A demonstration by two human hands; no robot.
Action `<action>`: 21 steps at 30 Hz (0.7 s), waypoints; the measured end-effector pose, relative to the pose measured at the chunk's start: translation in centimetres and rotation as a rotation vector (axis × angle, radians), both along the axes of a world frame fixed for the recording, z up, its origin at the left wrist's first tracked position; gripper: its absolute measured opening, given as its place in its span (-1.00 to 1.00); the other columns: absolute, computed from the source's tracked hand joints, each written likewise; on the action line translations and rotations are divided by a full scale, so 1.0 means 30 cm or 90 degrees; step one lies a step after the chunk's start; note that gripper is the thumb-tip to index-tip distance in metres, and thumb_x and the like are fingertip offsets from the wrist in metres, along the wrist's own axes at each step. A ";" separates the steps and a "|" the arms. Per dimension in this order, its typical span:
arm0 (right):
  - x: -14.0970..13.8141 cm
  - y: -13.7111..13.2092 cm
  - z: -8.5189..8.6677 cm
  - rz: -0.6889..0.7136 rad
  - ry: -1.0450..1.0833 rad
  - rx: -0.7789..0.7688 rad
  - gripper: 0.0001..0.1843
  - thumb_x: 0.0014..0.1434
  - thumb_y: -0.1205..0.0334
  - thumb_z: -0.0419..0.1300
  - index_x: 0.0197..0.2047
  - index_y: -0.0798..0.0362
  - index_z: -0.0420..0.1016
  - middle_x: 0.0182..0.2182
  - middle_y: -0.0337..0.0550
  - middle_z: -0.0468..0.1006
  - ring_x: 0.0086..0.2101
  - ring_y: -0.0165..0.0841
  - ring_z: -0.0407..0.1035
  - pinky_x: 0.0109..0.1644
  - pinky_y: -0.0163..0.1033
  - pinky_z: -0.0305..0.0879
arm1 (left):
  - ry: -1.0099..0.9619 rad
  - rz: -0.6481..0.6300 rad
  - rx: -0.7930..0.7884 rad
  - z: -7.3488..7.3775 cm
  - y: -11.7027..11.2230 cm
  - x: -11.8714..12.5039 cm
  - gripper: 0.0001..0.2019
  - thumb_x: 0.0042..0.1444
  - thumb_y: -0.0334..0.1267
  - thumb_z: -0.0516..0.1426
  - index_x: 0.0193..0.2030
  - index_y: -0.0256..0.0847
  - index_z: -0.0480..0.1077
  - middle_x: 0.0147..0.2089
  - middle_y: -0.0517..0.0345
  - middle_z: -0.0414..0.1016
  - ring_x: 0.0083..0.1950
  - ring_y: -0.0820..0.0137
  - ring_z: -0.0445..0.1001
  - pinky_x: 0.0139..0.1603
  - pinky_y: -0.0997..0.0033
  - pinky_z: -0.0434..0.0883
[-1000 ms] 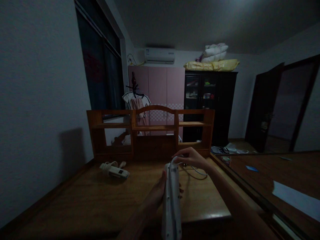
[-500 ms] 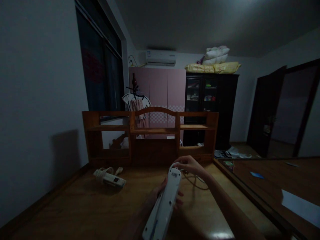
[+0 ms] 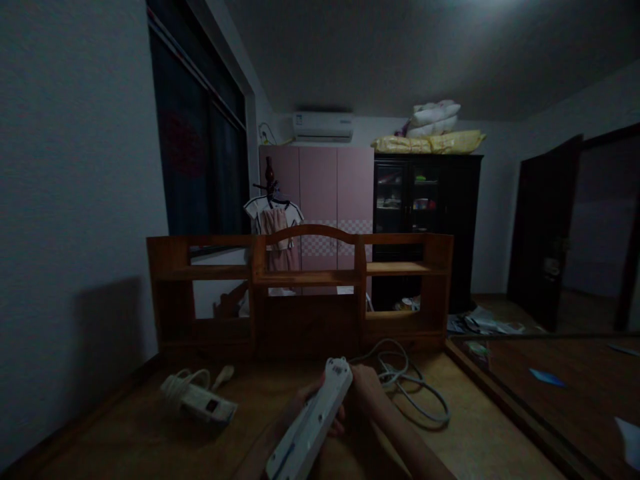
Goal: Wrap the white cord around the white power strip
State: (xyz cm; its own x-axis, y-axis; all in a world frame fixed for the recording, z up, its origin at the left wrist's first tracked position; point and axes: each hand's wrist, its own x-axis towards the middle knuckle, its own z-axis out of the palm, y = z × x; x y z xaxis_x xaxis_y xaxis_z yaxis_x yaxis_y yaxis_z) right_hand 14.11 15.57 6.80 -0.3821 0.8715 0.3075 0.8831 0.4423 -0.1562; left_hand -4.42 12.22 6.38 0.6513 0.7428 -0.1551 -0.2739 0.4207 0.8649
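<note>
A long white power strip lies slanted in my left hand, its screw-dotted back facing up. My left fingers come round from underneath and show at its right side. My right hand is closed beside the strip's far end, around the cord where it leaves the strip; the fingertips are mostly hidden. Beyond my right hand the grey-white cord spreads in loose loops on the wooden desk. To the left, a second white power strip rests with its cord wound round one end and its plug sticking out.
A wooden shelf unit stands along the desk's far edge. The wall borders the left side. At the right, past a raised edge, a brown surface carries a blue card and white paper.
My right hand has come down and nearer from above the strip's end to its right side. More cord loops show on the desk, and the view has tilted slightly up.
</note>
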 end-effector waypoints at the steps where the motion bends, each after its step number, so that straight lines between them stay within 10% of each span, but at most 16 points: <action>1: -0.003 -0.004 -0.010 0.002 -0.015 -0.001 -0.77 0.19 0.28 0.04 -0.16 0.00 0.49 -0.31 -0.05 0.60 -0.30 -0.22 0.49 -0.32 -0.31 0.16 | -0.009 -0.004 0.007 -0.014 0.006 -0.003 -0.37 0.16 0.17 -0.07 -0.15 -0.47 0.46 -0.25 -0.18 0.57 -0.35 0.20 0.57 -0.35 0.35 0.48; 6: 0.013 -0.020 -0.011 -0.013 -0.053 0.052 -0.71 0.23 0.30 0.03 0.02 0.03 0.35 -0.34 -0.08 0.59 -0.33 -0.26 0.50 -0.38 -0.32 0.12 | -0.024 0.049 0.044 -0.036 0.033 -0.007 -0.37 0.17 0.18 -0.09 -0.21 -0.45 0.47 -0.27 -0.15 0.57 -0.40 0.31 0.55 -0.38 0.42 0.46; 14: 0.005 -0.035 -0.020 0.027 -0.100 0.102 -0.83 0.30 0.27 -0.02 -0.23 0.02 0.38 -0.43 -0.15 0.58 -0.41 -0.31 0.48 -0.46 -0.31 -0.06 | 0.105 0.314 0.177 0.025 0.061 -0.094 -0.40 0.05 0.24 0.04 -0.24 -0.39 0.43 -0.52 -0.01 0.52 -0.55 0.37 0.48 -0.53 0.48 0.39; 21: -0.052 -0.064 -0.043 0.110 -0.024 0.195 -0.87 0.32 0.28 -0.02 -0.22 0.01 0.33 -0.39 -0.22 0.54 -0.41 -0.38 0.42 -0.45 -0.28 -0.15 | 0.190 0.517 0.275 0.011 0.068 -0.135 -0.44 0.06 0.21 0.06 0.03 -0.19 0.26 -0.28 0.04 0.54 -0.44 0.34 0.52 -0.49 0.42 0.40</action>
